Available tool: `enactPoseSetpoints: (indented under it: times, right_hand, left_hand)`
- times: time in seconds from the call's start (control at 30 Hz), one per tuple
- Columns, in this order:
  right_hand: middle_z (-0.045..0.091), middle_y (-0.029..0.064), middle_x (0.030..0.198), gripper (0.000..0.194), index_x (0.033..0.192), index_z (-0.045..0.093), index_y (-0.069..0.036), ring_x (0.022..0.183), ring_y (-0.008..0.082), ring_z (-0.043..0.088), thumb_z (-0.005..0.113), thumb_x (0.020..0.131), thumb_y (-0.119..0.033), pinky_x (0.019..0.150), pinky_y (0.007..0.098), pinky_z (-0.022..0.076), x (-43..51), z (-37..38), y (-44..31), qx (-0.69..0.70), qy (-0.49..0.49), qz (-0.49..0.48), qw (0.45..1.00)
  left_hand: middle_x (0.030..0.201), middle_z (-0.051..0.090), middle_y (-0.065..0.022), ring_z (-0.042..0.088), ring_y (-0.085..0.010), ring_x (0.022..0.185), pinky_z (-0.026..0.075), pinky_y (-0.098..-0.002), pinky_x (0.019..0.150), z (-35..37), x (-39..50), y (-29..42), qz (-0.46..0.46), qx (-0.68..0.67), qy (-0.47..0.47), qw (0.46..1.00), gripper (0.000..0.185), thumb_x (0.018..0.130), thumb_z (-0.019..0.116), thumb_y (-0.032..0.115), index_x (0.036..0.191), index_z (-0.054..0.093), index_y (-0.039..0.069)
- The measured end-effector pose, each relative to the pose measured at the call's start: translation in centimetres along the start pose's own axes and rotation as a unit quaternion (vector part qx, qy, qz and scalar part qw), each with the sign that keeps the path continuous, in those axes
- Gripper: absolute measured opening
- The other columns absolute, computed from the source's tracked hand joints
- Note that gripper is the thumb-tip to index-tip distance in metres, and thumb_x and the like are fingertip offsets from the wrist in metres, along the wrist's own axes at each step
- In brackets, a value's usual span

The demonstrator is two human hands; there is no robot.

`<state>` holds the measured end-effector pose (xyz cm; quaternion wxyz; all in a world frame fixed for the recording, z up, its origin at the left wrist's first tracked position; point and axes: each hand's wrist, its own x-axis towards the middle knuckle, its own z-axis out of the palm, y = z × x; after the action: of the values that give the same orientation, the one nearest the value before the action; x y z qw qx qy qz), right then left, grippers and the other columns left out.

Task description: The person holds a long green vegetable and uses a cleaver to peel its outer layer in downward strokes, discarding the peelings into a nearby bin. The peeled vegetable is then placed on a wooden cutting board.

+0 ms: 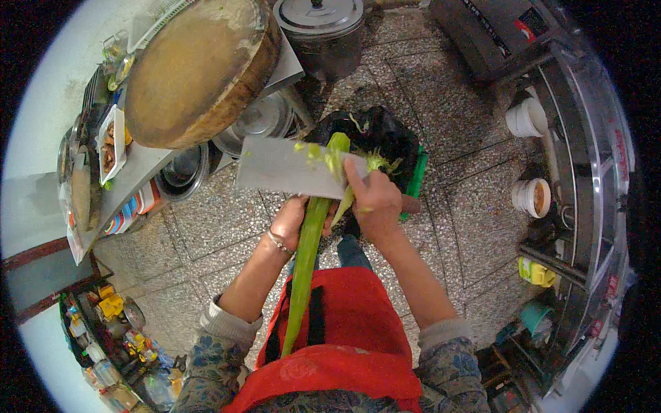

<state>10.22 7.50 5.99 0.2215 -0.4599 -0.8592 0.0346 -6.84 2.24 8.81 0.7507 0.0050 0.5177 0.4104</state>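
Observation:
My right hand (378, 204) grips a Chinese cleaver (279, 165), its wide blade lying flat across a long green vegetable stem (309, 242) that looks like celtuce. Bits of green cling to the blade. A thin strip of peel (343, 207) hangs beside the stem, near the fingers of that hand. My left hand (290, 222) is wrapped around the stem just below the blade; some of its fingers are hidden behind the stem. The stem's lower end reaches back over my red apron (356, 310). Beneath the cleaver, a black plastic bag (387, 124) lines a green bin (416, 178) with pale shreds on top.
A thick round wooden chopping block (196, 72) sits on the counter at upper left, by a white tray of food (114, 144). A large lidded pot (323, 36) stands beyond. White buckets (528, 117) line the right side. Bottles and packets crowd the lower left.

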Motion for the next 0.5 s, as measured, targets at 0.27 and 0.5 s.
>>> enactPoseSetpoints:
  times: [0.27, 0.5]
  right_hand:
    - [0.051, 0.0108, 0.073, 0.047, 0.126, 0.056, -0.018, 0.063, 0.0281, 0.057, 0.056, 0.080, -0.013, 0.053, 0.0385, 0.0490, -0.1, 0.2, 1.2, -0.005, -0.027, 0.011, 1.000]
    - [0.052, 0.0103, 0.078, 0.062, 0.128, 0.056, -0.019, 0.070, 0.0300, 0.057, 0.064, 0.069, -0.001, 0.059, 0.0406, 0.0479, 0.6, 0.5, 1.4, 0.004, -0.024, 0.057, 0.998]
  left_hand:
    - [0.079, 0.061, -0.0090, 0.057, -0.0208, 0.058, 0.050, -0.0337, 0.052, 0.1, 0.0, 0.1, -0.012, 0.011, -0.032, 0.999, 0.046, 0.094, 0.045, 0.048, 0.105, 0.053, 0.005]
    - [0.076, 0.060, -0.0089, 0.055, -0.0200, 0.055, 0.046, -0.0334, 0.048, 0.3, -0.6, 0.2, -0.020, 0.015, -0.039, 0.999, 0.047, 0.093, 0.046, 0.051, 0.098, 0.056, 0.005]
